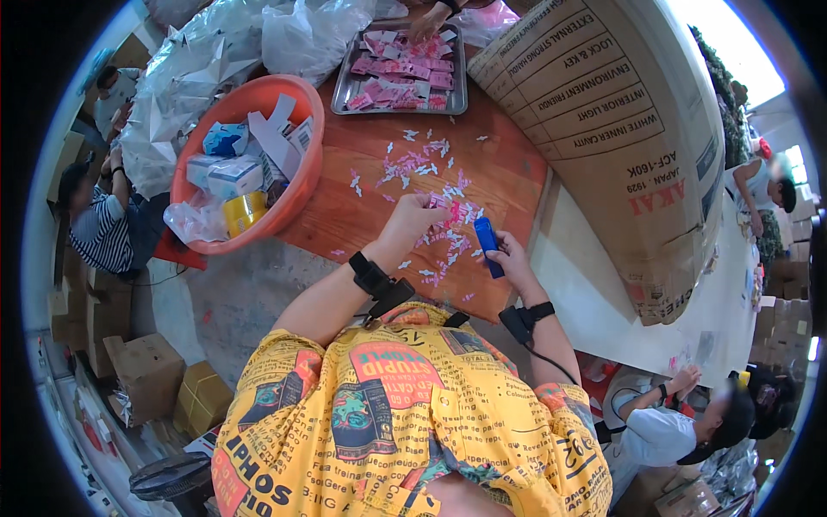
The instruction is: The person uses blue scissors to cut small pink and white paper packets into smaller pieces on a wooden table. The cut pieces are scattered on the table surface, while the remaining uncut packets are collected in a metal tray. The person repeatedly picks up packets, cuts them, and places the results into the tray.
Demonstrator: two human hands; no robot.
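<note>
Over the wooden table [362,138], my left hand [403,226] is closed, its thumb and fingertips pinching a small pink printed piece [451,212]. Close on its right, my right hand [515,257] grips a slim blue stapler [488,246], which stands nearly upright beside the piece. Small pink and white paper cut-outs [405,164] lie scattered around and beyond my hands. At the far edge a metal tray [341,96] carries rows of pink packets [405,67]. Another person's hand [426,26] reaches into that tray.
An orange-red tub [315,129] with boxes and yellow tape stands at the left. Clear plastic bags [297,39] lie behind it. A large cardboard box [620,146] rises at the right on a white table [577,276]. People sit on both sides; a black fan [168,476] stands lower left.
</note>
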